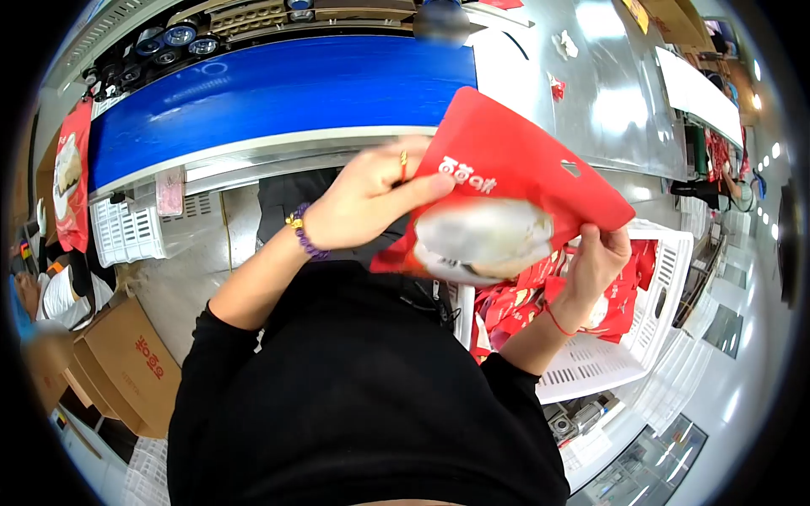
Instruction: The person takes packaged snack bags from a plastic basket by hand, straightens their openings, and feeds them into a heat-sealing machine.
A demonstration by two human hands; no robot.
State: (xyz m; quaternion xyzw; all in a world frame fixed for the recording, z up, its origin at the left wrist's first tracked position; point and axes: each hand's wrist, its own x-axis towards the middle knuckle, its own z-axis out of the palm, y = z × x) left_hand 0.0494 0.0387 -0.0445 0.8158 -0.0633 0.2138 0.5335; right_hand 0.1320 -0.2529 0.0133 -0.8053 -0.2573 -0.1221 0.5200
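Observation:
Both my hands hold one large red bag (515, 160) with white lettering, a hang hole and a pale printed or clear area, tilted in front of me. My left hand (371, 194) grips its left edge, thumb on the front and fingers behind. At the right corner, near the hang hole, my right hand (597, 257) pinches the bag between thumb and fingers. Beneath my right hand, a white perforated crate (662, 312) holds several red bags (515, 308). The lower part of the held bag is slightly blurred.
A blue conveyor belt (278, 93) runs ahead, with a metal table (607, 84) to its right. At left are another red bag (72, 177), a white basket (126, 232), a cardboard box (131, 367) and a person (63, 299). Another person (738, 194) stands far right.

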